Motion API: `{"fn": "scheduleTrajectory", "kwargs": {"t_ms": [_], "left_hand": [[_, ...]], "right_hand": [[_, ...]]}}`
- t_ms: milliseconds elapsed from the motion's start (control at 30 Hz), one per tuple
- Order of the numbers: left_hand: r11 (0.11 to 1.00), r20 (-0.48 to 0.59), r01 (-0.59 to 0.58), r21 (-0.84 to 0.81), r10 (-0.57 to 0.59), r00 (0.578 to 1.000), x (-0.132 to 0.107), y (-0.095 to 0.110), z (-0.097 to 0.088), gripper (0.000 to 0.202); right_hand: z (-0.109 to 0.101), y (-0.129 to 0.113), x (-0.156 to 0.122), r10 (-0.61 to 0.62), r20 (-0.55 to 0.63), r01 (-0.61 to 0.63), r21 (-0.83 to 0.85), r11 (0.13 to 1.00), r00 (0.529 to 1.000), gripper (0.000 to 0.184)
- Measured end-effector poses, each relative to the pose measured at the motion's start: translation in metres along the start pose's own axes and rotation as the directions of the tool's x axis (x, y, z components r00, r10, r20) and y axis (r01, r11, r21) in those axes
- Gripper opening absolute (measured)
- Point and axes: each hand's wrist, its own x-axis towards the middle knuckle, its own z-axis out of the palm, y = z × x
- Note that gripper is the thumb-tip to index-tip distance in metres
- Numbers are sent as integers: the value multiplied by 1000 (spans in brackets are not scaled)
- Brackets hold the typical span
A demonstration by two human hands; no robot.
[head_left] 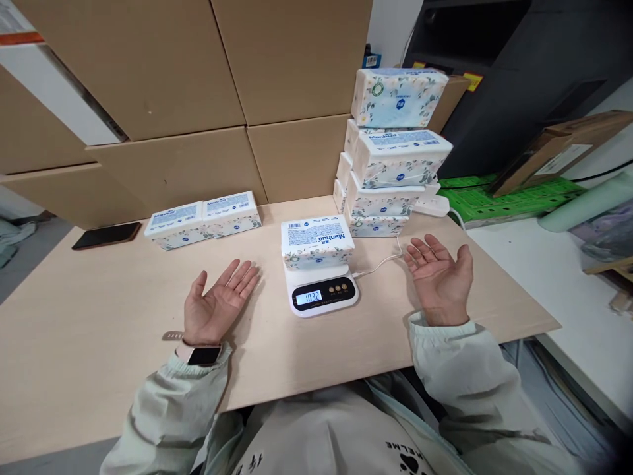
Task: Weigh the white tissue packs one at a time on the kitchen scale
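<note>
My left hand (217, 302) lies palm up on the pale wooden table (99, 330), fingers spread and holding nothing, left of a white digital scale (324, 291). My right hand (440, 270) rests palm up to the right of the scale, also open with nothing in it. One tissue pack (316, 241) sits on the scale, whose display reads 103.2. A stack of several tissue packs (393, 155) rises behind the scale to the right. Two more tissue packs (202, 221) lie side by side at the back left.
A black phone (106, 235) lies near the table's left back edge. Cardboard boxes (198, 99) wall off the back. The scale's white cable (380, 264) runs toward a white adapter (430, 206). A green mat (494, 198) and a white bench (568, 297) are at right.
</note>
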Motion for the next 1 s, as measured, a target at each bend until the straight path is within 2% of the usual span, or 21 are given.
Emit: {"fn": "scheduleTrajectory", "kwargs": {"t_ms": [400,500,600,700,800,933,1000], "left_hand": [[998,35,6,60,-8,999,0,-2,2,72],[995,46,22,96,-27,999,0,-6,11,69],[975,103,51,218,-75,992,1,-11,26,59],[925,199,14,380,-96,975,6,-18,43,47],[882,296,-55,469,-98,950,12,-27,58,39],[852,474,-160,498,-112,874,18,-29,71,45],[853,500,-240,463,-28,866,20,-19,75,44]], "right_hand": [[-3,10,1,-79,126,97,-146,985,989,62],[2,13,-4,-94,192,146,-275,950,977,67],[12,13,-14,-40,317,203,-503,840,948,70],[27,11,-22,104,455,281,-697,659,884,67],[47,11,-26,240,579,395,-751,530,779,59],[81,10,-34,334,732,564,-674,477,593,56],[104,10,-39,359,763,617,-647,449,538,56]]}}
